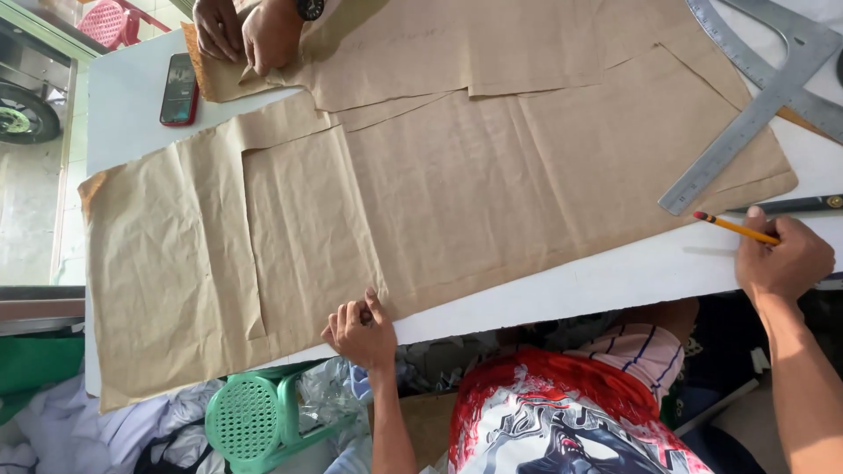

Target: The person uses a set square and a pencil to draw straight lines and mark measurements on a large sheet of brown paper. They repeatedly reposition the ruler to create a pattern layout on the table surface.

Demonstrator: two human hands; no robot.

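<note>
Brown pattern paper [457, 184] lies spread across the white table [615, 276], creased, thin and light by the look of it, likely to tear or slide if tugged; it is best held flat near an edge. In the head view, the left hand [360, 332] presses the paper's near edge with curled fingers, holding nothing. The right hand [784, 261] grips a yellow pencil [736, 227], tip just off the paper's corner, beside a metal ruler [738, 132]. Across the table, another person's hands [246, 33] rest on a second sheet; a red-cased phone [179, 89] lies nearby. A green stool [255, 417] stands below.
</note>
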